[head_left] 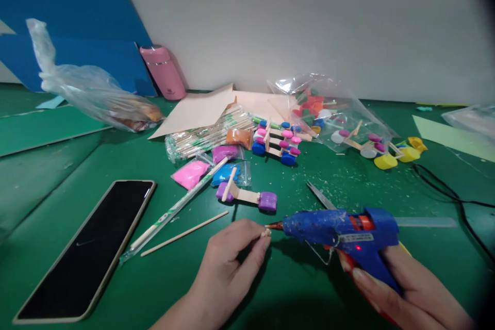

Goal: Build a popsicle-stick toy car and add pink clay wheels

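My right hand (402, 289) is wrapped round the handle of a blue hot glue gun (320, 227) with a small red light lit. Its nozzle points left and meets some small pale wooden pieces (265, 232), pinched between the thumb and fingers of my left hand (232, 263). Most of those pieces is hidden by my fingertips. Just beyond lies a craft-stick model (247, 195) with purple clay ends. A loose thin wooden stick (184, 233) rests to the left. Behind the glue gun, a pair of scissors (320, 195) is partly covered.
A phone (85, 252) lies at left, near wrapped chopsticks (178, 209). Clay packets (191, 173), stick models (276, 144) and a clear bag of coloured parts (313, 105) stand farther back. A pink bottle (164, 72) leans by the wall. A black cable (460, 211) runs at right.
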`<state>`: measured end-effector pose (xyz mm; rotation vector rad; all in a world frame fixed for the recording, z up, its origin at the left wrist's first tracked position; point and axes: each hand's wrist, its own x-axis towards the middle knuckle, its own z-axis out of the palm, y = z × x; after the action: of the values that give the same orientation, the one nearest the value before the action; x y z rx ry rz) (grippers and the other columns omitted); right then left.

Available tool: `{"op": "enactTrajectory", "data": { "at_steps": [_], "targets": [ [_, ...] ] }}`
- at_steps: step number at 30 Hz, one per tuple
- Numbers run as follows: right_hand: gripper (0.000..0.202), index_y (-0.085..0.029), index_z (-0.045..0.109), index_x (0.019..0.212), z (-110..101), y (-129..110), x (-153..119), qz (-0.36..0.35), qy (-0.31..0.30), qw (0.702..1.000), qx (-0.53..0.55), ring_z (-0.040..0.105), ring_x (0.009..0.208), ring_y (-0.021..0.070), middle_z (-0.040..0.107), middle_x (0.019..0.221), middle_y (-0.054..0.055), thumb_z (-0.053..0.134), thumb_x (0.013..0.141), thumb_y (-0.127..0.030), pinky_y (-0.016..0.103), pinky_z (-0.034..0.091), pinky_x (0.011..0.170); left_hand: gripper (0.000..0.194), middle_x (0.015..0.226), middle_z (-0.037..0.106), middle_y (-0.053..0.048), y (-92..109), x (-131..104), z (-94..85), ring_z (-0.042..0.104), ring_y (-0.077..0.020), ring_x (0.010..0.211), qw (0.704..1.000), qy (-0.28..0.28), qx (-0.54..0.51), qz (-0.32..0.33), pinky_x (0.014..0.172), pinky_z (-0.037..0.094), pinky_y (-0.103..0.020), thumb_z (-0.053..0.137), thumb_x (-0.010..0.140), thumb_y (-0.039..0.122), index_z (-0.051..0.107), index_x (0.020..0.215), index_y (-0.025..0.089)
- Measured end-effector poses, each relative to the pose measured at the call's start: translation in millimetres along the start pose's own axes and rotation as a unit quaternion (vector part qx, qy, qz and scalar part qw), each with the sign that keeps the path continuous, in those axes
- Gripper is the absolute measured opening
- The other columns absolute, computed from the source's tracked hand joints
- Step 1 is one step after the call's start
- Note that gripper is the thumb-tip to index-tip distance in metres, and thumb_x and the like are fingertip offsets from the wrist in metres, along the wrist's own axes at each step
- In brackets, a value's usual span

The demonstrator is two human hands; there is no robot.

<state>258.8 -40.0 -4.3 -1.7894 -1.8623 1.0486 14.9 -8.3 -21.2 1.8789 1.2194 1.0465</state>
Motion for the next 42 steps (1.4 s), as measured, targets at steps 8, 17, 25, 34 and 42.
{"op": "enactTrajectory", "data": {
  "at_steps": [8, 17, 25, 34, 42],
  "targets": [
    [0.024, -0.024, 0.055, 0.097, -5, -8, 12, -0.035, 0.066, 0.997, -0.005, 0.061, 0.066, 0.0154, 0.063, 0.075, 0.001, 0.047, 0.081, -0.040, 0.019, 0.052, 0.054, 0.012, 0.067, 0.062, -0.002, 0, 1, 0.7, 0.058, -0.0108, 0.060, 1.000, -0.010, -0.003, -0.020, 0.057, 0.046, -0.018, 0.051, 0.079, 0.012, 0.060, 0.073, 0.017],
    [0.030, -0.021, 0.051, 0.106, -1, -5, 24, -0.051, 0.016, 0.997, -0.064, 0.062, 0.083, 0.0182, 0.064, 0.097, 0.006, 0.041, 0.085, -0.041, 0.024, 0.053, 0.069, 0.012, 0.081, 0.061, -0.004, -4, 0, -2.2, 0.060, -0.0123, 0.075, 0.999, 0.019, 0.023, -0.016, 0.066, 0.048, -0.018, 0.053, 0.077, 0.011, 0.063, 0.077, 0.018],
    [0.028, -0.020, 0.054, 0.102, 1, -7, 28, -0.059, 0.032, 0.996, -0.065, 0.064, 0.075, 0.0185, 0.066, 0.091, 0.006, 0.044, 0.084, -0.038, 0.022, 0.054, 0.062, 0.011, 0.094, 0.064, -0.006, -8, 0, -1.8, 0.061, -0.0170, 0.087, 0.994, 0.060, 0.089, -0.025, 0.070, 0.050, -0.023, 0.056, 0.075, 0.014, 0.065, 0.078, 0.021],
    [0.024, -0.020, 0.056, 0.094, 3, -5, 24, -0.057, 0.059, 0.995, -0.059, 0.063, 0.067, 0.0174, 0.066, 0.080, 0.004, 0.044, 0.084, -0.037, 0.022, 0.052, 0.057, 0.011, 0.095, 0.066, -0.008, -12, 0, -0.9, 0.060, -0.0202, 0.096, 0.993, 0.062, 0.101, -0.022, 0.075, 0.051, -0.025, 0.055, 0.075, 0.015, 0.064, 0.073, 0.020],
    [0.039, -0.021, 0.048, 0.117, 0, -6, 25, -0.034, 0.025, 0.994, -0.103, 0.064, 0.081, 0.0189, 0.066, 0.099, 0.006, 0.041, 0.084, -0.042, 0.022, 0.054, 0.065, 0.010, 0.093, 0.066, -0.009, -12, 3, -0.8, 0.060, -0.0207, 0.097, 0.993, 0.047, 0.101, -0.027, 0.074, 0.051, -0.026, 0.054, 0.076, 0.016, 0.063, 0.073, 0.019]
  ]
}}
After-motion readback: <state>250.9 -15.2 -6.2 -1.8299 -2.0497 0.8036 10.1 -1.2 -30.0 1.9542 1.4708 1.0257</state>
